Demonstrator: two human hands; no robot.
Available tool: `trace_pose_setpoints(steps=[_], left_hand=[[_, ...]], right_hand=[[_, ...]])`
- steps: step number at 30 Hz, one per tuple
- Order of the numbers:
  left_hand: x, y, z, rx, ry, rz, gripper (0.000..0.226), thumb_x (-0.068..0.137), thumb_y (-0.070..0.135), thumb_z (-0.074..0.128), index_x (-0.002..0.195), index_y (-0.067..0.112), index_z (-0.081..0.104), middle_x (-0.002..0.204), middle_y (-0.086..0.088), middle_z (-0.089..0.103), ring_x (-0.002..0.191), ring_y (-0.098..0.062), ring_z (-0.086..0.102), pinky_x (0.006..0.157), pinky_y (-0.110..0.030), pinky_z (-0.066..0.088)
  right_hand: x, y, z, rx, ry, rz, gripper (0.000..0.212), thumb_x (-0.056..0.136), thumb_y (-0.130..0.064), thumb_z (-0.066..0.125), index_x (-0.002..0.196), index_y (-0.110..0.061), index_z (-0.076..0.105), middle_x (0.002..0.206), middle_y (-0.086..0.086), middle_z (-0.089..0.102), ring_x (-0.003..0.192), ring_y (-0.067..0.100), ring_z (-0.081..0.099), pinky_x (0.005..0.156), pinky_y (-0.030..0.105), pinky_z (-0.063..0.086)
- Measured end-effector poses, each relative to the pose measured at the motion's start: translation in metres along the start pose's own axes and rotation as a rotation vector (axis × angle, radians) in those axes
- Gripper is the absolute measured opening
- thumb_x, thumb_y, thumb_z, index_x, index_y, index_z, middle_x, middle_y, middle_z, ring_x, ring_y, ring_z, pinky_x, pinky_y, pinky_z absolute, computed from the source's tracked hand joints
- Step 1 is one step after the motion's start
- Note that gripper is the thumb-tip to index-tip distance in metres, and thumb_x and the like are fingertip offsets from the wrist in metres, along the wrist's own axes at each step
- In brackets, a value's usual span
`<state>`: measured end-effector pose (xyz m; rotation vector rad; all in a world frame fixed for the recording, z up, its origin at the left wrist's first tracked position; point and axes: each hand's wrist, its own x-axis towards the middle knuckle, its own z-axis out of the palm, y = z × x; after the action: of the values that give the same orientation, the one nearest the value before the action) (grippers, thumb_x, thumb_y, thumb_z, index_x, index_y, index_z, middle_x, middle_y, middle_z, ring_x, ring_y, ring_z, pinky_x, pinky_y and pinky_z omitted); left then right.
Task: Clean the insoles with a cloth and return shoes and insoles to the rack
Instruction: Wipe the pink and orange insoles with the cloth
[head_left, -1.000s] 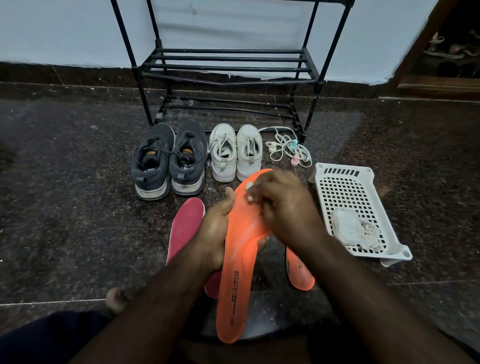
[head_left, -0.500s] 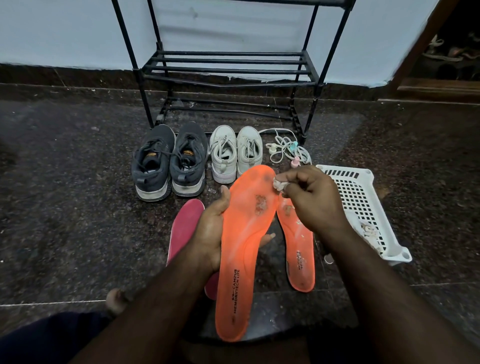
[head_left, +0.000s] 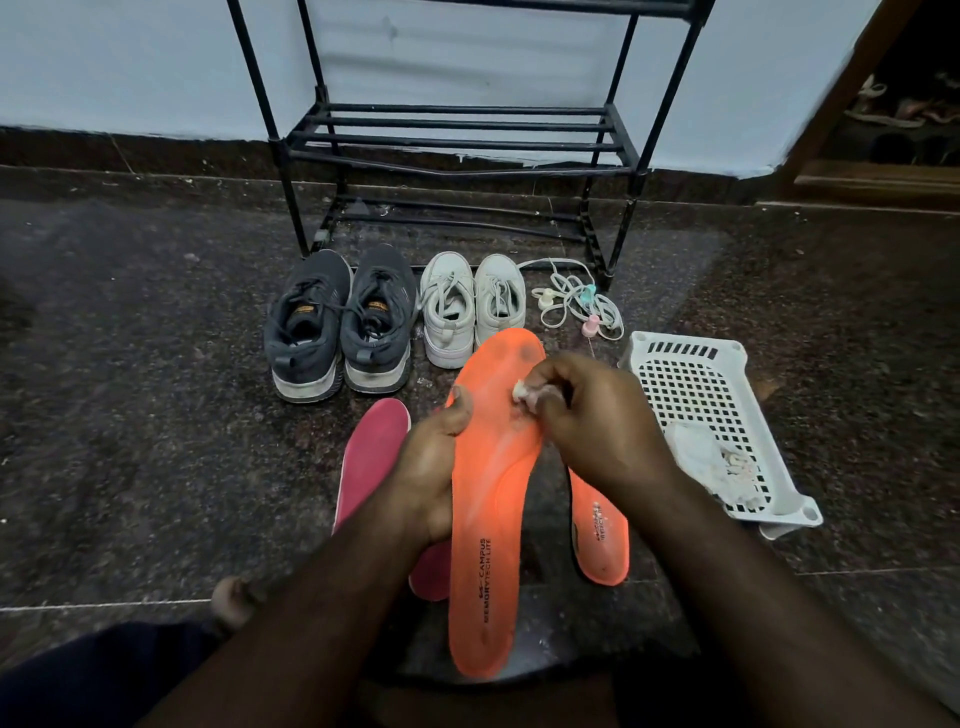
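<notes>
Both hands work one orange insole (head_left: 491, 499): the left hand (head_left: 434, 467) grips its edge above the floor, while the right hand (head_left: 582, 421), off it half a second ago, now pinches the cloth (head_left: 522, 391) against its forepart, so wiping resumes.

Both forearms are bare, with no sleeves or wristwear. Dark navy trousers (head_left: 93, 680) cover the legs. A bare foot (head_left: 234, 600) shows.

White perforated basket (head_left: 727, 364) at the floor's right side; tangled white cord (head_left: 576, 301) with pastel clips just beyond its far-left corner.
</notes>
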<state>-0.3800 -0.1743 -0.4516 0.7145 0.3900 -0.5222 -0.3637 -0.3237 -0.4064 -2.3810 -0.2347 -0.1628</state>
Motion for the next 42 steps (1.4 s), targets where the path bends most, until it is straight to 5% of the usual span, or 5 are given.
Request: trace_pose_setpoints(steps=[9, 29, 33, 37, 42], left_hand=[[0.004, 0.001, -0.003, -0.044, -0.013, 0.056, 0.058, 0.104, 0.049, 0.034, 0.118, 0.0, 0.063, 0.101, -0.02, 0.074, 0.082, -0.031, 0.074, 0.072, -0.043, 0.062], [0.003, -0.001, -0.003, 0.041, 0.074, 0.15, 0.053, 0.105, 0.043, 0.038, 0.13, 0.001, 0.057, 0.115, -0.027, 0.068, 0.091, -0.037, 0.07, 0.076, -0.049, 0.061], [0.003, -0.001, -0.003, 0.047, 0.066, 0.166, 0.051, 0.106, 0.039, 0.037, 0.127, -0.002, 0.059, 0.109, -0.025, 0.071, 0.09, -0.035, 0.072, 0.075, -0.046, 0.062], [0.005, -0.002, -0.003, 0.092, 0.064, 0.186, 0.049, 0.104, 0.036, 0.044, 0.135, -0.001, 0.055, 0.124, -0.025, 0.066, 0.105, -0.037, 0.066, 0.087, -0.047, 0.059], [0.003, -0.006, -0.002, 0.092, -0.004, 0.144, 0.045, 0.103, 0.029, 0.046, 0.138, 0.001, 0.051, 0.116, -0.026, 0.067, 0.096, -0.037, 0.069, 0.088, -0.053, 0.057]], right_hand=[[-0.002, -0.001, 0.009, 0.1, -0.097, 0.078, 0.014, 0.08, -0.012, 0.074, 0.088, -0.023, 0.069, 0.086, -0.013, 0.071, 0.079, 0.0, 0.064, 0.075, 0.023, 0.051], [-0.001, -0.005, 0.017, 0.056, -0.11, -0.004, 0.012, 0.084, -0.009, 0.071, 0.09, -0.019, 0.066, 0.091, -0.009, 0.073, 0.082, 0.002, 0.063, 0.073, 0.012, 0.046], [-0.001, -0.001, 0.006, 0.264, -0.171, 0.074, 0.018, 0.081, -0.006, 0.072, 0.088, -0.022, 0.066, 0.082, -0.007, 0.072, 0.077, 0.008, 0.067, 0.076, 0.034, 0.055], [0.005, 0.002, 0.005, 0.121, 0.213, -0.077, 0.02, 0.083, -0.002, 0.065, 0.091, -0.019, 0.072, 0.09, -0.008, 0.071, 0.086, 0.007, 0.066, 0.08, 0.029, 0.053], [0.008, 0.005, 0.029, -0.157, 0.088, -0.385, 0.017, 0.078, -0.003, 0.064, 0.09, -0.011, 0.073, 0.09, 0.004, 0.07, 0.087, 0.025, 0.063, 0.082, 0.031, 0.045]])
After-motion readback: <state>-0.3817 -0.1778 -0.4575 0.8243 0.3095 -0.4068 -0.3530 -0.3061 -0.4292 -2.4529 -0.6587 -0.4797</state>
